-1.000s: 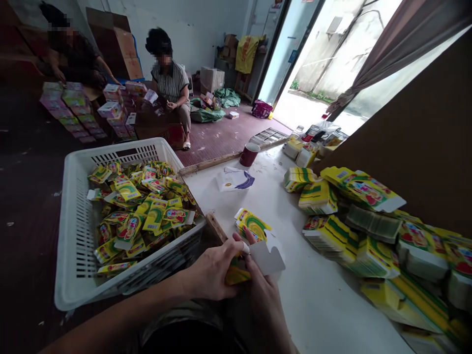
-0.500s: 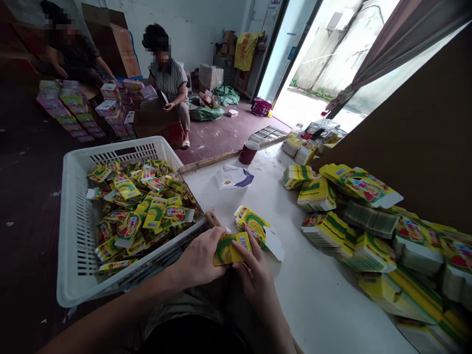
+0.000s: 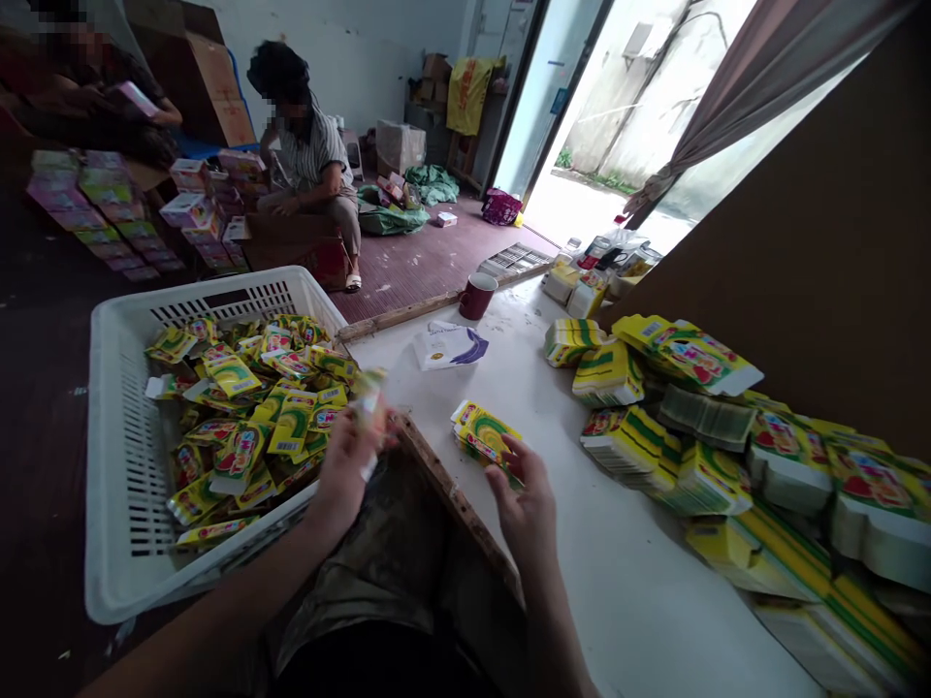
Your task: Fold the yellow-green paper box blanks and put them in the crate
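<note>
My left hand (image 3: 341, 475) grips a small yellow carton (image 3: 370, 399) above the near right edge of the white plastic basket (image 3: 109, 465); both are smeared by motion. Several folded yellow-and-green cartons (image 3: 295, 423) lie heaped inside that basket. On the white table, my right hand (image 3: 525, 499) is open, thumb and fingers apart, beside another yellow carton (image 3: 486, 429). Its fingertips overlap the near end of that carton, and I cannot tell whether they touch it.
Stacks of flat yellow cartons (image 3: 658, 456) cover the table's right side. A dark red mug (image 3: 478, 297) and a white-and-purple box (image 3: 452, 347) stand farther back. A wooden strip (image 3: 443, 485) edges the table. Two people sit beyond the basket near stacked pink boxes (image 3: 131, 208).
My left hand has carried the carton leftward from the table edge to the basket. My right hand has let go of it and opened beside the other carton. The view has shifted slightly.
</note>
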{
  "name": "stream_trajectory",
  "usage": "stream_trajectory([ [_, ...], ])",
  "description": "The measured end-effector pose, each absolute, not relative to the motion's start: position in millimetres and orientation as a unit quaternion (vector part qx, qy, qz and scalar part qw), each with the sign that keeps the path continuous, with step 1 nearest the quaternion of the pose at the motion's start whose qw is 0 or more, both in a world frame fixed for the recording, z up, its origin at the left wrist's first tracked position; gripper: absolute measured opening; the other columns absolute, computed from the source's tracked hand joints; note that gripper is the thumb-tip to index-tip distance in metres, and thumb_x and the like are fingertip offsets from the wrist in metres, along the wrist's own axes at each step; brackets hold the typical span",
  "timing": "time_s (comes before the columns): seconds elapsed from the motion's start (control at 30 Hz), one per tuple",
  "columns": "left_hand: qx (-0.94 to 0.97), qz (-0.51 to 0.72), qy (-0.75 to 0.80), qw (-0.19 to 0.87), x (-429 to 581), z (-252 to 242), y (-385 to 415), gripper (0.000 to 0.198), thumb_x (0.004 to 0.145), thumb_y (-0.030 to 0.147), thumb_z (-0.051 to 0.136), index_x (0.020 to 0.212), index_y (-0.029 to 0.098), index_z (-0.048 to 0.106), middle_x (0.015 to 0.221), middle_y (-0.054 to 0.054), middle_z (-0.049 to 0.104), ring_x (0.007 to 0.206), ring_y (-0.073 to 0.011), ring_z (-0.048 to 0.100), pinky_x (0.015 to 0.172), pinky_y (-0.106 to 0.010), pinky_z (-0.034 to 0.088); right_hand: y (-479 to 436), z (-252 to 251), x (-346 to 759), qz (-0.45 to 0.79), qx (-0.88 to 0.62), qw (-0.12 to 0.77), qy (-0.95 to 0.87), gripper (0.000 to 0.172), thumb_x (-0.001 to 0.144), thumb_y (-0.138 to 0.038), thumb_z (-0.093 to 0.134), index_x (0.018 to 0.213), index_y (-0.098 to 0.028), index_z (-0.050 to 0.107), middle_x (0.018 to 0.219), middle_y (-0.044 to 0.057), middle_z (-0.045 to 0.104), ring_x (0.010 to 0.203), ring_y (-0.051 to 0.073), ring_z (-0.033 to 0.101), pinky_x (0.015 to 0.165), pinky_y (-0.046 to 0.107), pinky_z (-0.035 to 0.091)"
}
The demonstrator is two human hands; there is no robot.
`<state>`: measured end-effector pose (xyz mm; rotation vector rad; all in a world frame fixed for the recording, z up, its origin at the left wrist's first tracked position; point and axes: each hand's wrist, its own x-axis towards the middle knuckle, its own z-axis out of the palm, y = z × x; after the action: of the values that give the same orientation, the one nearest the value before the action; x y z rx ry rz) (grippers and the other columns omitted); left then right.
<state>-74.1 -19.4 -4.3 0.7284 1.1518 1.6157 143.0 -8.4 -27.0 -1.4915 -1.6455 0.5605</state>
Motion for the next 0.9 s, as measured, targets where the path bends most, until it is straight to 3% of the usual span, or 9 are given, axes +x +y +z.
stream_trajectory([
  [0.07, 0.116, 0.728, 0.454, 0.501, -84.3, -9.5, -11.3, 0.052, 0.087, 0.063, 0.050, 0.116, 0.020, 0.055, 0.116, -0.010, 0.062, 0.102, -0.0209, 0.062, 0.083, -0.030, 0.053, 3.7, -32.9, 156.8, 0.161, -0.647, 0.381, -0.641, 0.039, 0.087, -0.047, 0.057, 0.113, -0.018, 0.061, 0.111, 0.015, 0.060, 0.096, 0.029, 0.060, 0.087, 0.048, 0.049],
  [0.13, 0.026, 0.690, 0.466, 0.553, -87.3, -14.8, -7.6, 0.047, 0.094, 0.055, 0.041, 0.119, 0.017, 0.053, 0.120, -0.014, 0.061, 0.105, -0.0209, 0.062, 0.084, -0.032, 0.054, 12.6, -38.5, 165.8, 0.143, -0.665, 0.360, -0.639, 0.031, 0.083, -0.043, 0.060, 0.099, -0.017, 0.066, 0.100, 0.015, 0.061, 0.092, 0.032, 0.057, 0.087, 0.051, 0.046],
  [0.3, 0.112, 0.587, 0.460, 0.657, -66.2, -27.3, -16.2, 0.030, 0.091, 0.035, 0.057, 0.111, 0.013, 0.057, 0.099, -0.012, 0.069, 0.080, -0.0162, 0.067, 0.070, -0.026, 0.055, 16.6, -46.2, 163.6, 0.123, -0.681, 0.329, -0.642, 0.020, 0.082, -0.037, 0.058, 0.087, -0.018, 0.063, 0.091, 0.014, 0.059, 0.086, 0.032, 0.054, 0.083, 0.048, 0.045],
  [0.43, 0.214, 0.500, 0.446, 0.711, -46.6, -27.8, -23.8, 0.036, 0.083, 0.044, 0.067, 0.102, 0.014, 0.062, 0.085, -0.006, 0.070, 0.071, -0.0137, 0.066, 0.066, -0.024, 0.052, 14.0, -41.5, 161.4, 0.118, -0.691, 0.333, -0.631, 0.018, 0.083, -0.038, 0.058, 0.084, -0.020, 0.058, 0.089, 0.012, 0.059, 0.085, 0.030, 0.054, 0.078, 0.044, 0.045],
  [0.53, 0.258, 0.438, 0.426, 0.748, -34.4, -23.3, -26.1, 0.044, 0.078, 0.052, 0.071, 0.100, 0.014, 0.063, 0.087, -0.007, 0.070, 0.072, -0.0143, 0.066, 0.068, -0.025, 0.050, 8.0, -31.6, 162.7, 0.133, -0.693, 0.343, -0.620, 0.019, 0.084, -0.038, 0.057, 0.076, -0.021, 0.054, 0.086, 0.010, 0.059, 0.077, 0.026, 0.055, 0.073, 0.040, 0.044],
  [0.63, 0.295, 0.441, 0.380, 0.757, -22.0, -18.3, -25.0, 0.057, 0.070, 0.056, 0.077, 0.107, 0.015, 0.063, 0.102, -0.011, 0.070, 0.090, -0.0202, 0.067, 0.080, -0.030, 0.051, -6.1, -18.4, 158.4, 0.183, -0.667, 0.333, -0.641, 0.020, 0.083, -0.036, 0.060, 0.070, -0.022, 0.053, 0.074, 0.005, 0.061, 0.064, 0.020, 0.054, 0.063, 0.033, 0.043],
  [0.73, 0.355, 0.508, 0.330, 0.712, -12.3, -13.8, -22.6, 0.054, 0.077, 0.056, 0.070, 0.114, 0.017, 0.065, 0.113, -0.011, 0.069, 0.111, -0.0271, 0.062, 0.099, -0.038, 0.046, -22.5, -6.9, 149.2, 0.274, -0.613, 0.320, -0.669, 0.020, 0.080, -0.032, 0.064, 0.066, -0.022, 0.053, 0.062, 0.000, 0.057, 0.057, 0.017, 0.050, 0.055, 0.028, 0.040],
  [0.9, 0.520, 0.545, 0.319, 0.575, -8.5, -9.4, -21.4, 0.041, 0.089, 0.052, 0.054, 0.105, 0.018, 0.072, 0.099, -0.010, 0.073, 0.113, -0.0292, 0.060, 0.107, -0.043, 0.039, -34.4, -0.4, 144.1, 0.492, -0.508, 0.394, -0.587, 0.027, 0.082, -0.038, 0.067, 0.069, -0.021, 0.049, 0.066, -0.002, 0.052, 0.062, 0.015, 0.047, 0.058, 0.026, 0.041],
])
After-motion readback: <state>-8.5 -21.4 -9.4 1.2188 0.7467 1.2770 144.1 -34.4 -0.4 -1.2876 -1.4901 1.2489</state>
